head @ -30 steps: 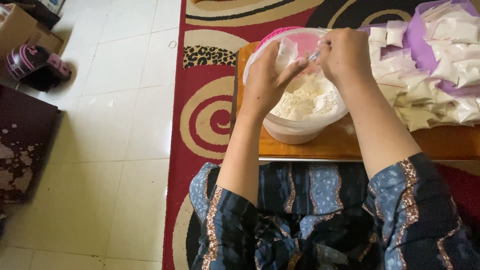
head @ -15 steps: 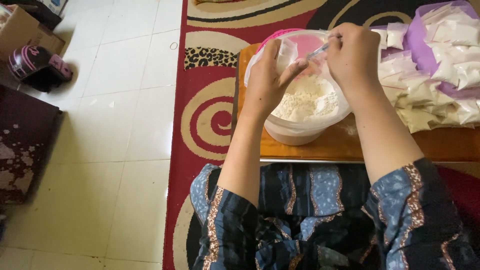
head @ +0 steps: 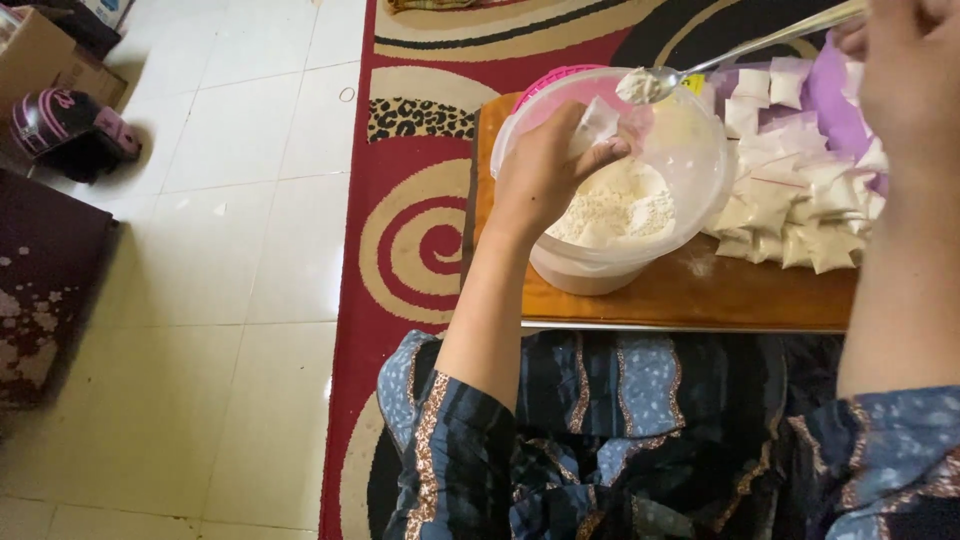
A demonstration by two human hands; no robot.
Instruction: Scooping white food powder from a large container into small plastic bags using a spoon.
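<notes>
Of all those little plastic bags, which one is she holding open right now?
The small clear bag pinched in her left hand over the tub of white powder; the other bags lie filled in a pile on the wooden board.

sleeves: dark blue, patterned bands | trim: brownish, maybe sequinned | hands: bare

Pale tiled floor spreading toward nine o'clock, brightly lit. Red swirl-patterned rug at centre, low wooden table upon it. Dark helmet and cardboard box at ten o'clock.
</notes>
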